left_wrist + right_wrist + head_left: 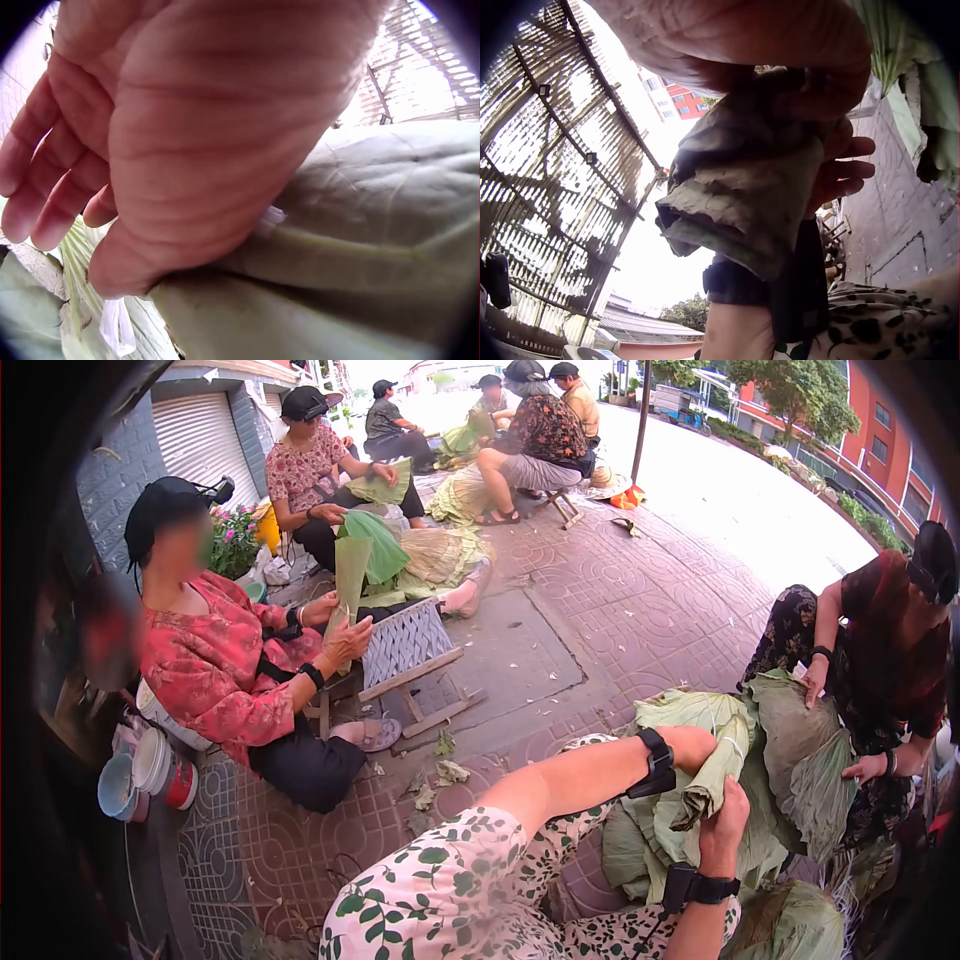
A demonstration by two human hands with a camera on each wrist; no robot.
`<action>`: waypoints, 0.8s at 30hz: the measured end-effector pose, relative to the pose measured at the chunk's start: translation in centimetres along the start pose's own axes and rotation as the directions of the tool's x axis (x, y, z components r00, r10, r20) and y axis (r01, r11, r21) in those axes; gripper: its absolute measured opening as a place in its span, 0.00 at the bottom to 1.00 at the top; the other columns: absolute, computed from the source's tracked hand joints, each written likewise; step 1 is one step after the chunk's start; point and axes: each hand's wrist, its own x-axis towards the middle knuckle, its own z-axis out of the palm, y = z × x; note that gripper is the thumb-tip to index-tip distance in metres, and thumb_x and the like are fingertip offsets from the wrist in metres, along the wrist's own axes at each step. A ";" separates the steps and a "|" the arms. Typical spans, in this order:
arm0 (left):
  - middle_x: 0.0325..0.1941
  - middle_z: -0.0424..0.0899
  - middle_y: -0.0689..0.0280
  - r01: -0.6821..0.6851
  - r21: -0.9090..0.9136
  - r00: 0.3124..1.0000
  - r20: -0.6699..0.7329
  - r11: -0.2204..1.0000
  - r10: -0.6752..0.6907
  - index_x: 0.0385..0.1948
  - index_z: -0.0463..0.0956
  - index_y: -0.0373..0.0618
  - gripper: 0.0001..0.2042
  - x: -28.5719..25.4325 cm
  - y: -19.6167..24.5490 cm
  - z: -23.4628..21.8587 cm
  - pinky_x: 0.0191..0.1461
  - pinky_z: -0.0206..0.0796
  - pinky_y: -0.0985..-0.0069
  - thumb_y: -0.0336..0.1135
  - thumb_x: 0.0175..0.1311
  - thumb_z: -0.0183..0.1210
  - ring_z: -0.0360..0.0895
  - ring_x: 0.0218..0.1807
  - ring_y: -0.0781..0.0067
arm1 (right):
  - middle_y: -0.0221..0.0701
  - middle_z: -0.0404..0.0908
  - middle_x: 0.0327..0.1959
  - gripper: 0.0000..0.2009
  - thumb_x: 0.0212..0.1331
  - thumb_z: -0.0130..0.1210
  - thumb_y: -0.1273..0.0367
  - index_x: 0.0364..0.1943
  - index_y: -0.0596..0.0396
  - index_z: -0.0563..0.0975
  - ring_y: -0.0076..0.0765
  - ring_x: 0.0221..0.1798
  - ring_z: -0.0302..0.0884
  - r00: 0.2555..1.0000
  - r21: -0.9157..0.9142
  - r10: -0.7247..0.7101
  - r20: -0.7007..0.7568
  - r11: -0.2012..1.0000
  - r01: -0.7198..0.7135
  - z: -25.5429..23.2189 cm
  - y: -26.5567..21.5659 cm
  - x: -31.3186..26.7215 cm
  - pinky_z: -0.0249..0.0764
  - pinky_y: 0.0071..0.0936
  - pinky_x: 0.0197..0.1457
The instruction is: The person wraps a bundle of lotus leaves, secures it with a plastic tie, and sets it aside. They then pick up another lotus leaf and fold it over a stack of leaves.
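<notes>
A rolled bundle of pale green leaves (716, 772) lies across the wearer's lap, with a thin white tie round it. The right hand (728, 815) grips its narrow lower end; in the right wrist view, fingers and thumb of that hand (802, 45) curl round the brownish folded end (742, 180). Against the bundle's upper side rests the left hand (690, 748). The left wrist view has this hand (180, 142) with loosely extended fingers and its thumb side touching a broad leaf (375, 247). A white strip (118, 328) hangs below the thumb.
More large leaves (640, 840) lie beside and beneath the bundle. A person at right handles a dried leaf (805, 760). At left sits a person in red holding a leaf (350, 575), near a woven stool (408, 645) and buckets (150, 760). Others sit farther back.
</notes>
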 end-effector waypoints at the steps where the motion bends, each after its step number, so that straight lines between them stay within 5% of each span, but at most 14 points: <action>1: 0.30 0.79 0.51 0.001 -0.001 1.000 -0.002 1.000 -0.001 0.29 0.77 0.40 0.12 -0.1 0.0 0.0 0.39 0.68 0.62 0.37 0.44 0.58 0.77 0.37 0.51 | 0.33 0.76 0.37 0.12 0.62 0.45 0.66 0.41 0.62 0.71 0.29 0.37 0.75 1.000 -0.005 -0.005 0.012 1.000 0.005 -0.1 0.0 0.0 0.71 0.27 0.41; 7: 0.31 0.79 0.51 0.024 0.047 0.999 0.038 0.999 -0.025 0.33 0.75 0.40 0.14 0.5 -0.5 0.3 0.40 0.68 0.62 0.36 0.44 0.59 0.76 0.38 0.50 | 0.32 0.76 0.37 0.12 0.62 0.45 0.67 0.42 0.62 0.71 0.29 0.37 0.75 0.999 -0.018 -0.033 0.014 0.999 0.033 0.1 0.0 0.3 0.70 0.26 0.42; 9: 0.41 0.76 0.50 0.030 -0.139 0.996 -0.077 0.990 -0.041 0.45 0.68 0.40 0.24 0.3 -0.4 0.3 0.46 0.65 0.61 0.35 0.43 0.60 0.74 0.45 0.50 | 0.32 0.76 0.37 0.12 0.62 0.44 0.67 0.42 0.62 0.71 0.29 0.37 0.75 0.999 -0.015 -0.037 0.011 0.999 0.037 0.1 -0.3 0.6 0.70 0.26 0.42; 13: 0.52 0.68 0.51 0.016 -0.167 0.975 -0.215 0.986 -0.052 0.56 0.57 0.42 0.34 -0.5 1.4 -0.7 0.52 0.62 0.61 0.34 0.41 0.61 0.68 0.53 0.49 | 0.34 0.76 0.39 0.14 0.63 0.40 0.68 0.46 0.64 0.70 0.32 0.39 0.75 0.993 0.183 -0.020 0.120 0.983 -0.003 -0.2 -2.4 0.9 0.71 0.29 0.43; 15: 0.57 0.61 0.50 -0.107 -0.200 0.933 -0.360 0.974 0.029 0.59 0.52 0.41 0.39 -0.7 1.9 -1.0 0.55 0.60 0.62 0.32 0.40 0.62 0.63 0.56 0.48 | 0.35 0.76 0.40 0.14 0.62 0.40 0.69 0.48 0.64 0.69 0.34 0.40 0.75 0.997 0.295 0.026 0.071 0.954 -0.046 -0.1 -3.5 0.4 0.72 0.31 0.43; 20: 0.59 0.58 0.49 -0.154 -0.113 0.901 -0.423 0.982 0.093 0.59 0.52 0.40 0.40 0.3 2.3 0.6 0.59 0.57 0.63 0.32 0.38 0.62 0.60 0.59 0.46 | 0.38 0.76 0.43 0.15 0.61 0.40 0.69 0.49 0.64 0.69 0.36 0.41 0.76 0.988 0.227 0.032 0.153 0.971 -0.067 -2.1 -3.2 1.0 0.73 0.32 0.43; 22: 0.59 0.58 0.49 -0.227 -0.015 0.784 -0.595 0.974 0.174 0.59 0.53 0.41 0.40 0.0 3.0 0.6 0.61 0.55 0.63 0.31 0.37 0.63 0.59 0.59 0.45 | 0.38 0.75 0.44 0.16 0.61 0.40 0.68 0.49 0.64 0.69 0.37 0.43 0.75 0.989 0.225 0.004 0.145 0.974 -0.037 -2.8 -2.9 0.7 0.73 0.33 0.44; 24: 0.59 0.59 0.49 -0.272 0.012 0.763 -0.607 0.962 0.223 0.58 0.55 0.40 0.39 -0.5 3.8 -0.4 0.61 0.54 0.63 0.30 0.37 0.63 0.59 0.59 0.46 | 0.38 0.75 0.45 0.16 0.62 0.39 0.68 0.49 0.63 0.69 0.37 0.44 0.75 0.988 0.254 0.000 0.155 0.966 -0.040 -3.1 -3.4 -0.3 0.73 0.34 0.45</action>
